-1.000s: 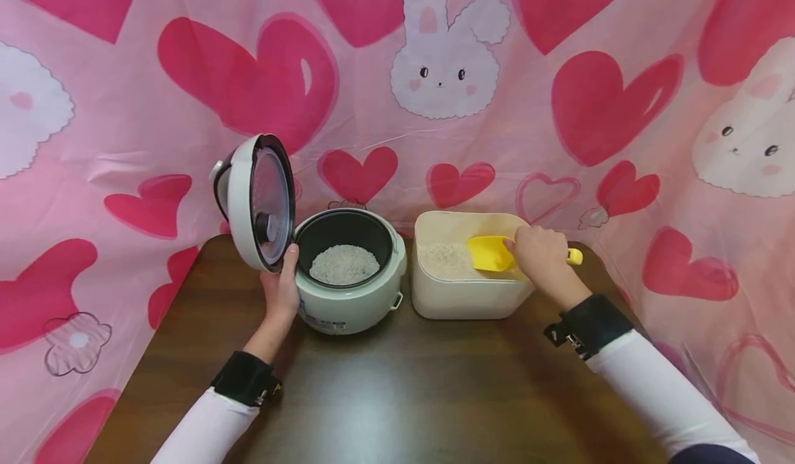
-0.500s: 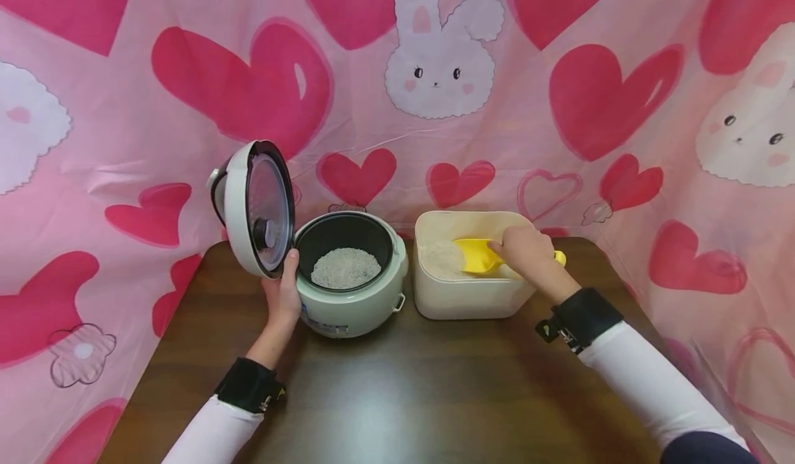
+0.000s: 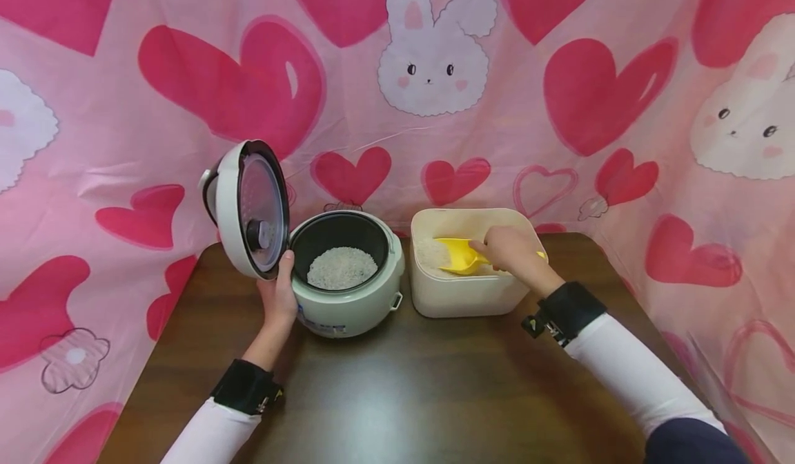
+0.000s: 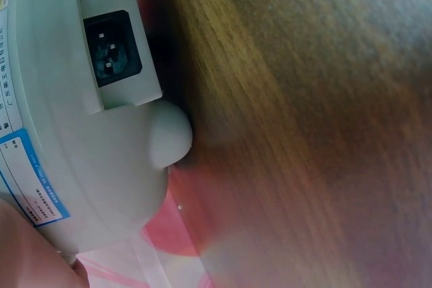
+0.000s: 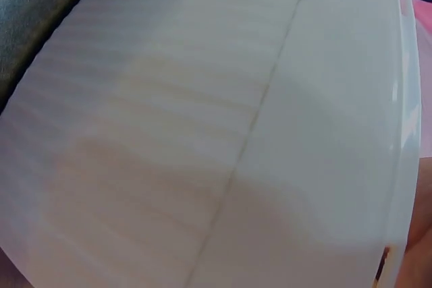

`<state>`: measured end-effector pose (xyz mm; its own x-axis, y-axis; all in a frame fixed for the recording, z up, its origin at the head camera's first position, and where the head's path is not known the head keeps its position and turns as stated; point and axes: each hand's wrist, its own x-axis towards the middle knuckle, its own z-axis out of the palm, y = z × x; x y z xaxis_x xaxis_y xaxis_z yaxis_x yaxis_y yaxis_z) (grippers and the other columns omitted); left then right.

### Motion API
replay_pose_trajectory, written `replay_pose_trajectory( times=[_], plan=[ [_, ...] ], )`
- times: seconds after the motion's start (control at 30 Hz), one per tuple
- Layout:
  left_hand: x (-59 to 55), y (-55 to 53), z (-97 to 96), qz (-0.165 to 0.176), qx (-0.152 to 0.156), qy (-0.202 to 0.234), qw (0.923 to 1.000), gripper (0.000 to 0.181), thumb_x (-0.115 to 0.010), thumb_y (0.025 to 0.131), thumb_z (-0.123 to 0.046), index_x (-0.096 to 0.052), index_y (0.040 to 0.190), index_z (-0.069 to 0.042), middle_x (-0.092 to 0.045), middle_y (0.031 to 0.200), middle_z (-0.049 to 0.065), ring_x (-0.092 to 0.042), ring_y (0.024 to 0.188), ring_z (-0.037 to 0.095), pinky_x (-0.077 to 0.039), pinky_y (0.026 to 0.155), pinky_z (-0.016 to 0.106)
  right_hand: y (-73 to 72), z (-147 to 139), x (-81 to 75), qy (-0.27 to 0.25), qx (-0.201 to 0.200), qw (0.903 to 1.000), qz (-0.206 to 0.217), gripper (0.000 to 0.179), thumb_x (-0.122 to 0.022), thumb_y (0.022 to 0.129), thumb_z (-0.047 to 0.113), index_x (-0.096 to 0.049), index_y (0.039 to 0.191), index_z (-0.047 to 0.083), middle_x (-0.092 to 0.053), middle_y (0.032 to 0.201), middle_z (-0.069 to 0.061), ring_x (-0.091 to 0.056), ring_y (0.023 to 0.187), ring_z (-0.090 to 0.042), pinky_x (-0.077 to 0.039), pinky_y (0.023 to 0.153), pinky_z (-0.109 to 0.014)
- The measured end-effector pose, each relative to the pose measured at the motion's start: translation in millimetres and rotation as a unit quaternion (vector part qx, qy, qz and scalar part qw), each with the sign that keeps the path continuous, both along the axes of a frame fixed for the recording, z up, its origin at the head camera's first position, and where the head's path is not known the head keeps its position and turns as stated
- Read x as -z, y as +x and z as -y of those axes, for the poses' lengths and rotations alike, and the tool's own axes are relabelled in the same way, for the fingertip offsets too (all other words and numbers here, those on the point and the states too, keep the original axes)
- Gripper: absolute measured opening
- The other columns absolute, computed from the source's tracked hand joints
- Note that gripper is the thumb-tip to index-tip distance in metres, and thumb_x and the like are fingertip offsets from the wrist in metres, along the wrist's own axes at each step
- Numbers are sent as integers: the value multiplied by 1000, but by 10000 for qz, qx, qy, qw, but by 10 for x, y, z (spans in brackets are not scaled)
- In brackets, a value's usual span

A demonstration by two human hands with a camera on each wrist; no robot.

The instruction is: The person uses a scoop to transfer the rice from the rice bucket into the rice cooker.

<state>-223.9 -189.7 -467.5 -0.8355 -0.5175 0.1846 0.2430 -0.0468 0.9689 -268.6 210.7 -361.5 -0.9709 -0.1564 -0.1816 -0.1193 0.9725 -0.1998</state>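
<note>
A pale green rice cooker [image 3: 348, 312] stands on the table with its lid [image 3: 232, 212] raised to the left. White rice [image 3: 341, 268] lies in its dark inner pot. My left hand [image 3: 281, 302] holds the cooker at the hinge side, thumb up beside the lid's lower edge, other fingers mostly hidden. To the right stands a cream bin [image 3: 462, 298] of rice. My right hand [image 3: 512, 248] reaches over its right rim and grips a yellow scoop [image 3: 461, 255] by the handle, the scoop's front down at the rice. In the right wrist view the bin's wall [image 5: 324, 133] fills most of the picture.
The brown wooden table [image 3: 373, 395] extends in front of both containers. A pink curtain [image 3: 348, 119] with hearts and rabbits hangs close behind. The cooker's power socket [image 4: 113, 48] faces the left wrist camera, just above the tabletop.
My right hand has moved left with the scoop, pushing it farther across the rice in the bin. The left hand stays at the cooker; the head view has shifted slightly.
</note>
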Motion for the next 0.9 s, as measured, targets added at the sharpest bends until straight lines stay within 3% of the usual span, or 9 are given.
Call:
replay_pose_trajectory(
  times=[0.4, 0.63, 0.9],
  plan=[
    [5, 4, 5, -70, 30, 36, 10000, 55, -60, 102, -24, -47, 151, -3, -52, 152, 14, -47, 134, 16, -32, 117, 28, -17, 58, -24, -571, -4, 9966, 595, 48, -54, 106, 44, -73, 88, 5, -60, 69, -8, -54, 63, -25, -44, 59, -29],
    [20, 27, -14, -15, 20, 43, 10000, 55, -59, 102, -23, -47, 151, -2, -52, 153, 16, -47, 135, 18, -33, 117, 28, -4, -67, -51, -723, -58, 9965, 425, 50, -54, 106, 44, -74, 84, 4, -64, 70, -11, -55, 62, -25, -45, 58, -29],
    [-3, 19, -4, -7, 18, 46, 10000, 57, -60, 101, -26, -47, 151, -1, -52, 151, 17, -48, 134, 19, -32, 117, 28, 42, -302, -190, -1071, 58, 9937, 335, 53, -53, 106, 48, -70, 75, 8, -58, 66, -8, -55, 60, -30, -44, 53, -29]
  ],
)
